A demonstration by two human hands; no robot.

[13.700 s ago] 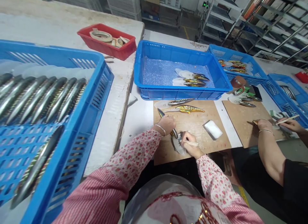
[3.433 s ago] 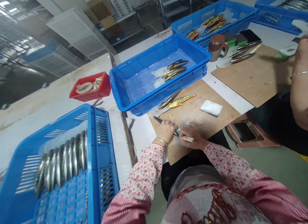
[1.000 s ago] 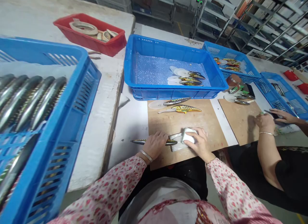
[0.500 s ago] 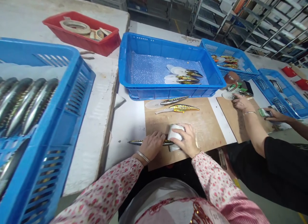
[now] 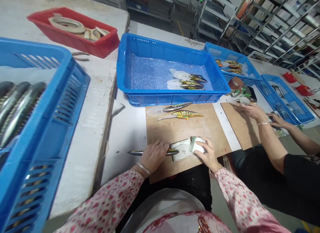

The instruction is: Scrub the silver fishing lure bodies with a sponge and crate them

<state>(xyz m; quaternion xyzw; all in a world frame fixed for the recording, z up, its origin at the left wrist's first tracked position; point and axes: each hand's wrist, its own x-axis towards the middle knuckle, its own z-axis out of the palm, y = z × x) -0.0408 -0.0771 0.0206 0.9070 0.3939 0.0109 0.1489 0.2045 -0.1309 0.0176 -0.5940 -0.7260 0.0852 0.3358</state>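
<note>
Brown flat board (image 5: 207,124) stretches beyond my right hand (image 5: 209,155), curled round a white rectangular block (image 5: 198,146); my left hand (image 5: 153,156) clasps a slim glossy dark lure (image 5: 173,152), tip past the board's left edge.

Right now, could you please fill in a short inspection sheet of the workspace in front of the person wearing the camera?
Surface: brown board on a white tabletop; reddish marks near the board's right edge.
Job's things: held lure, its clear lip pointing right; white block at the lip's far end, contact unclear; gold lure and dark lure near the blue tray.
Clutter: red bin with tape-like rolls; slotted blue basket of lures at far left.
Hands: left hand over the held lure; right hand gripping the white block.
Cables: nothing seen.
Surroundings: another person's hands at the neighbouring board; metal racks behind.
</note>
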